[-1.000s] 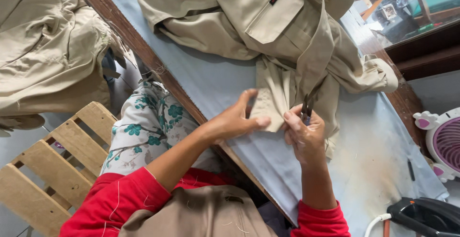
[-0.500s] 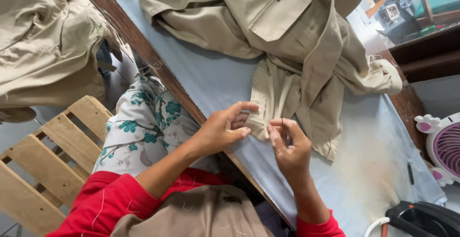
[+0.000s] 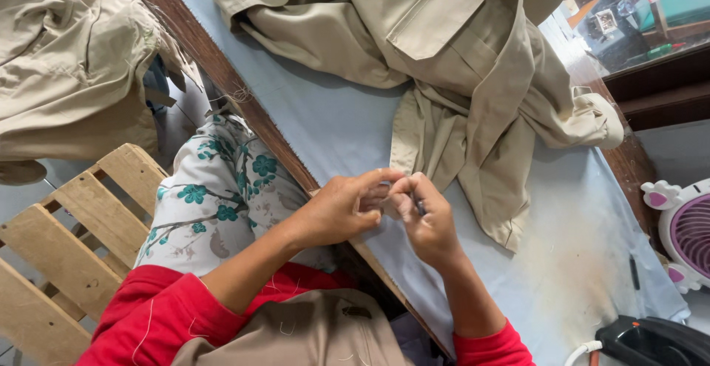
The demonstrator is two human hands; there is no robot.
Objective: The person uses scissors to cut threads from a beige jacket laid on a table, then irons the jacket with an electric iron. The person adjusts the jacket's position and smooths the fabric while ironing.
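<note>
Two bare hands meet fingertip to fingertip above the near edge of the pale blue cloth-covered table. The left hand is pinched almost shut; what it grips I cannot tell. The right hand curls closed on a small dark tool. The rumpled khaki fabric shirt lies at one o'clock from them, near but not touching.
</note>
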